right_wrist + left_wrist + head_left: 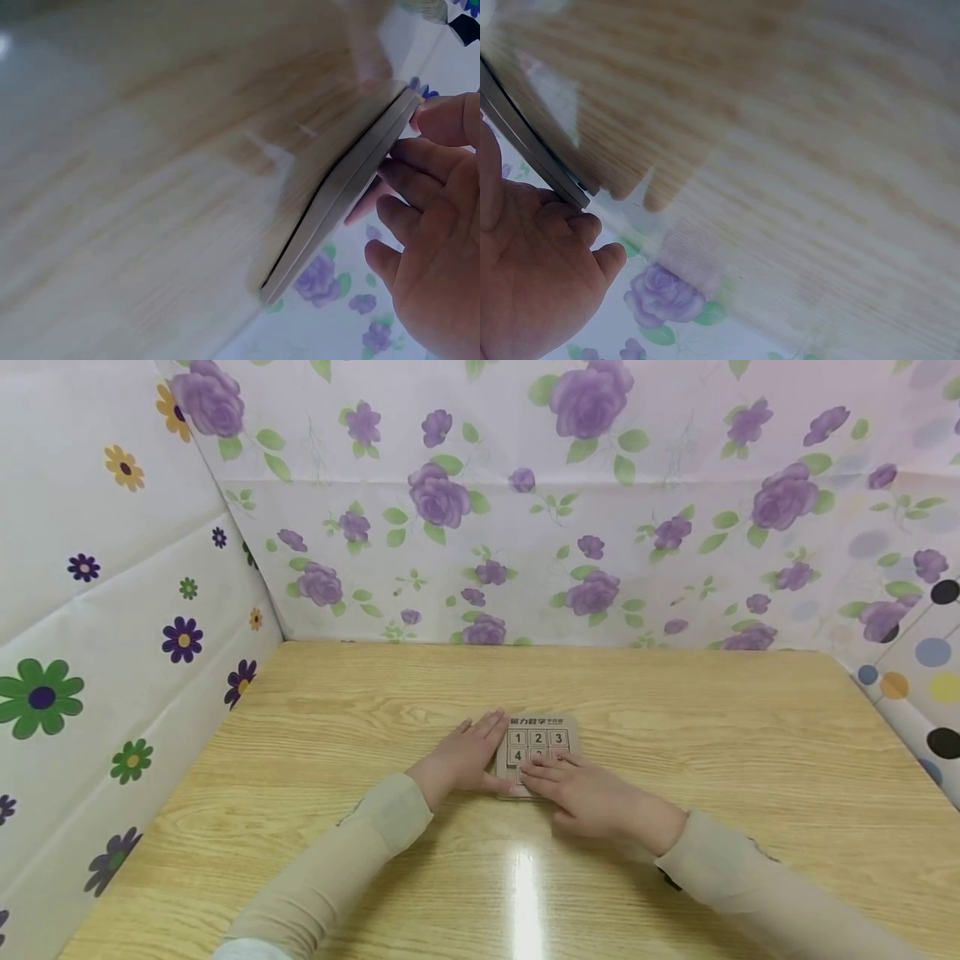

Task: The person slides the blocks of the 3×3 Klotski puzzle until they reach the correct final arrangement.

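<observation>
A beige number slide puzzle [537, 739] lies flat on the wooden table, with tiles 1, 2, 3 and 4 plain to see. My left hand [468, 757] rests along its left side, fingers extended and thumb at the near left corner. Over the lower tiles lies my right hand [592, 793], its fairly straight fingertips touching the tiles and hiding several of them. The left wrist view shows the puzzle's side edge [532, 139] beside the left hand [544, 262]. In the right wrist view, the right hand [442, 217] reaches over the thin edge of the puzzle [337, 199].
The pale wood-grain table [375, 693] spreads around the puzzle, with a bright light reflection near its front. A purple-rose cloth [487, 527] stands behind, a flowered one [112, 610] at left, and a dotted one [918, 693] at right.
</observation>
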Demonstrator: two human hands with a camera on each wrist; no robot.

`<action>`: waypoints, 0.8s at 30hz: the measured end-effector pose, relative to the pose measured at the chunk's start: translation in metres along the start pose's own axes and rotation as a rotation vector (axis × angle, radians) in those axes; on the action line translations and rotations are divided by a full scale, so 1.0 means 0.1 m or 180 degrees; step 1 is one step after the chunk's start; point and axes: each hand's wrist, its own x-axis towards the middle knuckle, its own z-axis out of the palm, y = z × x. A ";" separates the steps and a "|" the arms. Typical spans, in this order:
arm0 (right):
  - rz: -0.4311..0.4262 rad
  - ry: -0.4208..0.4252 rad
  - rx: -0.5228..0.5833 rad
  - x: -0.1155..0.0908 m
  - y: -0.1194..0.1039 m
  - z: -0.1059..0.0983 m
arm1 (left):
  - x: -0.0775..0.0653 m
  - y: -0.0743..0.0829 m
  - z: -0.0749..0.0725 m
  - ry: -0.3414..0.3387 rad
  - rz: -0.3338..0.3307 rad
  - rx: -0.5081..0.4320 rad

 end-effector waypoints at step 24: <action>0.0135 0.0094 0.0142 0.16 0.14 -0.06 | 0.00 -0.01 0.00 0.0021 0.0020 0.0041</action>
